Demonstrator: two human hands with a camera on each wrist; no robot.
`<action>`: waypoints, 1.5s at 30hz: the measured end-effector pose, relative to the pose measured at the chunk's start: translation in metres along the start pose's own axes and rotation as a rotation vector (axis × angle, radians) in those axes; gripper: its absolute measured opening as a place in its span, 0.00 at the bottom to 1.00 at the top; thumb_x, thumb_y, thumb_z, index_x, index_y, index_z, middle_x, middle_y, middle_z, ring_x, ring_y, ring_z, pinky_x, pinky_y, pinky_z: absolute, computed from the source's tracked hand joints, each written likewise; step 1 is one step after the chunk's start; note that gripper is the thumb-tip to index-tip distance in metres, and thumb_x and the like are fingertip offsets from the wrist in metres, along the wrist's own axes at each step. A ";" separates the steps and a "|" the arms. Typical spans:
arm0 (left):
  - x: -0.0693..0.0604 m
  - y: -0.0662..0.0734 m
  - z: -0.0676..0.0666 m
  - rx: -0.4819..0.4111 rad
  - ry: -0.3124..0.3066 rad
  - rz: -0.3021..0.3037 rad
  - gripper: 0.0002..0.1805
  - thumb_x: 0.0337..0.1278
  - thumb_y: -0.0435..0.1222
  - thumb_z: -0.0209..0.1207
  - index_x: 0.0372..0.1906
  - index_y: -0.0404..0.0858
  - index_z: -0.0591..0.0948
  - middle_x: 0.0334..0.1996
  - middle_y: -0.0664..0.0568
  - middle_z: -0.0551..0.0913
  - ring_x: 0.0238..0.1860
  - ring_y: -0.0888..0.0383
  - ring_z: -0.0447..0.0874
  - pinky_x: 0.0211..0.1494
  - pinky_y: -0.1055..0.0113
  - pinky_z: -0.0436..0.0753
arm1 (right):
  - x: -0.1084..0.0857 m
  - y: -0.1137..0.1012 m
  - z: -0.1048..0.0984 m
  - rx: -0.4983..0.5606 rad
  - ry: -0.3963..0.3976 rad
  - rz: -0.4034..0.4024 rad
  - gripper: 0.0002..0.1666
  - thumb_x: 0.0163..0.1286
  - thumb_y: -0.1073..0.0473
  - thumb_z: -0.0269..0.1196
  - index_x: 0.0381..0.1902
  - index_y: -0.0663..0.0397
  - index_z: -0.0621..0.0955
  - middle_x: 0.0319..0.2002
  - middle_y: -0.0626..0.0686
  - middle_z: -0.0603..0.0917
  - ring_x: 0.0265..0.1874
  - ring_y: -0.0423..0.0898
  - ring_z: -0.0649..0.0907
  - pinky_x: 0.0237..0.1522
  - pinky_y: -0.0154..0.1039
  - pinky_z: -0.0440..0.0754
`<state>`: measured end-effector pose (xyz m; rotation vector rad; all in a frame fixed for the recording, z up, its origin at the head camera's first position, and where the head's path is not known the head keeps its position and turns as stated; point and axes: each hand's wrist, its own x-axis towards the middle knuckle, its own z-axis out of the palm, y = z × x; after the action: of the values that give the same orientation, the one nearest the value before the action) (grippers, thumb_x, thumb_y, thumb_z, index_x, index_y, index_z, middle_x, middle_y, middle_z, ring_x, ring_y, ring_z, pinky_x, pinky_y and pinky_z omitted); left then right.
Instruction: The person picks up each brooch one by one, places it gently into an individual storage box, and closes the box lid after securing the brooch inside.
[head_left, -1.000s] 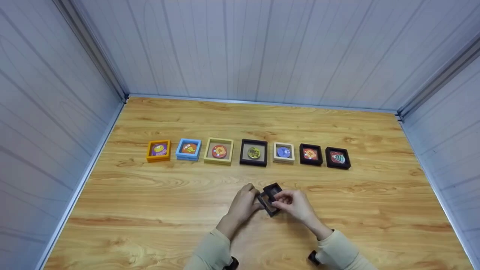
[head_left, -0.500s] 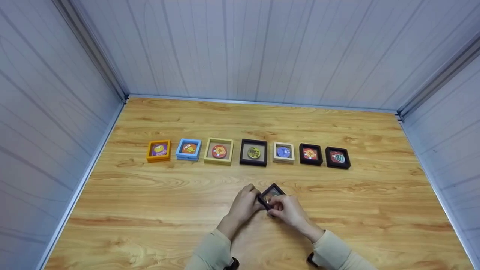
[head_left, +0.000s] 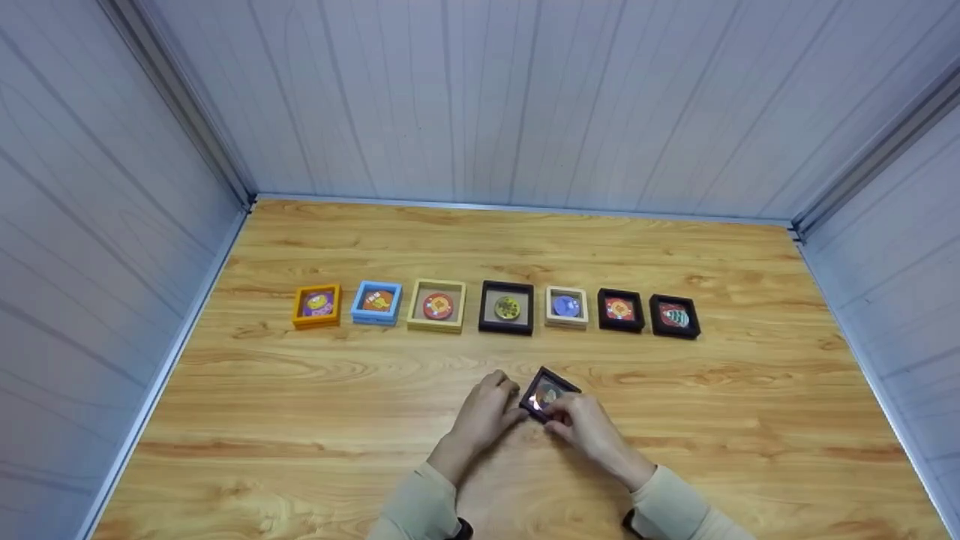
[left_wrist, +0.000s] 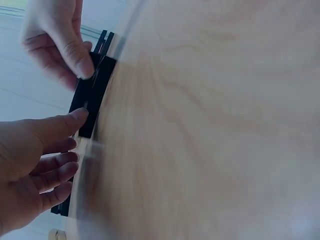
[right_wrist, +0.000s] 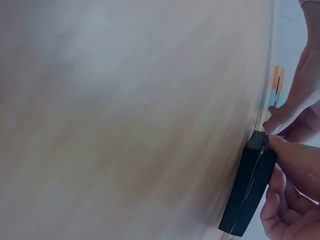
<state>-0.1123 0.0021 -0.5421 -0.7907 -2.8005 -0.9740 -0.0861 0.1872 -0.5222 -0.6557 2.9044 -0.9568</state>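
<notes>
A small black display frame (head_left: pixel 535 384) lies at an angle on the table between the two hands, with a round disc (head_left: pixel 549 397) behind its clear window. My right hand (head_left: pixel 592 431) pinches its near right side with thumb and curled fingers. My left hand (head_left: pixel 482 411) is beside the left corner, its thumb tip touching the frame; its other fingers are loosely bent and look apart from the frame. In the right wrist view, a thin seam runs between the two halves of the frame (right_wrist: pixel 248 187). Part of the window is hidden by the right fingers.
Beyond the hands stands a row of display frames with discs: orange (head_left: pixel 316 324), light blue (head_left: pixel 376 320), yellow (head_left: pixel 436 328), large black (head_left: pixel 506 330), cream (head_left: pixel 566 322), then two small black ones, including the far right frame (head_left: pixel 675 331). Pale panels (head_left: pixel 480 97) wall the table.
One second ago a black half was tilted over the other half; now they lie together as one frame. The right hand moved to its near side, and the left fingers now stand off it.
</notes>
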 end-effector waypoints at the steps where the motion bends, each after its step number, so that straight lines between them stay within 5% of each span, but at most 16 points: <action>1: -0.001 0.000 -0.001 0.005 0.002 0.008 0.16 0.47 0.42 0.62 0.35 0.33 0.79 0.32 0.51 0.72 0.35 0.56 0.72 0.40 0.66 0.73 | -0.002 0.001 -0.001 -0.016 0.009 0.000 0.07 0.45 0.67 0.68 0.27 0.59 0.83 0.25 0.50 0.81 0.23 0.41 0.77 0.26 0.34 0.75; 7: -0.009 -0.003 -0.012 0.023 -0.028 -0.003 0.21 0.59 0.45 0.50 0.47 0.30 0.75 0.44 0.45 0.74 0.47 0.51 0.72 0.51 0.61 0.71 | -0.013 0.013 -0.011 -0.077 0.051 0.006 0.07 0.46 0.70 0.66 0.27 0.59 0.83 0.27 0.51 0.80 0.27 0.45 0.80 0.32 0.38 0.78; 19: -0.031 -0.024 -0.039 0.076 -0.128 -0.103 0.33 0.60 0.50 0.46 0.62 0.31 0.62 0.62 0.40 0.61 0.64 0.45 0.52 0.63 0.51 0.54 | -0.035 0.044 -0.040 -0.158 0.149 0.153 0.09 0.45 0.75 0.64 0.27 0.62 0.82 0.29 0.55 0.81 0.30 0.51 0.81 0.34 0.43 0.78; 32: -0.053 -0.058 -0.058 0.230 -0.023 -0.086 0.39 0.55 0.53 0.50 0.65 0.33 0.57 0.66 0.43 0.52 0.66 0.45 0.44 0.62 0.44 0.49 | -0.060 0.097 -0.090 -0.200 0.122 0.339 0.07 0.54 0.73 0.60 0.32 0.67 0.81 0.32 0.62 0.80 0.33 0.58 0.79 0.35 0.51 0.76; 45: -0.069 -0.077 -0.072 0.281 0.004 -0.186 0.40 0.54 0.55 0.50 0.66 0.35 0.56 0.67 0.44 0.51 0.66 0.43 0.43 0.61 0.42 0.49 | -0.077 0.148 -0.137 -0.234 0.122 0.457 0.08 0.56 0.74 0.57 0.34 0.72 0.80 0.33 0.71 0.78 0.34 0.66 0.77 0.35 0.57 0.73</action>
<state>-0.0974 -0.1238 -0.5436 -0.5006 -2.9555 -0.5778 -0.0926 0.4020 -0.5047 0.0786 3.0864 -0.6277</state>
